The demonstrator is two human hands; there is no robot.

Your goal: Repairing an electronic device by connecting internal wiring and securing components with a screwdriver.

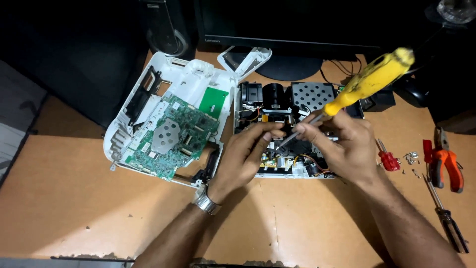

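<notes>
My right hand [342, 146] grips a yellow-handled screwdriver [369, 79], its shaft slanting down-left into the opened white projector base [297, 171]. My left hand [245, 154] rests on the base's inner parts beside the screwdriver tip, fingers curled; whether it pinches anything is hidden. A metal watch band sits on my left wrist. The base shows a black lens block [274, 97], a fan [251, 94] and a perforated metal plate [312, 94].
The white top cover [186, 74] lies upturned at left with a green circuit board [173, 136]. At right lie a small red screwdriver [388, 158], loose screws [410, 158], orange-handled pliers [446, 161] and a dark screwdriver [448, 221]. A monitor stand [287, 64] is behind.
</notes>
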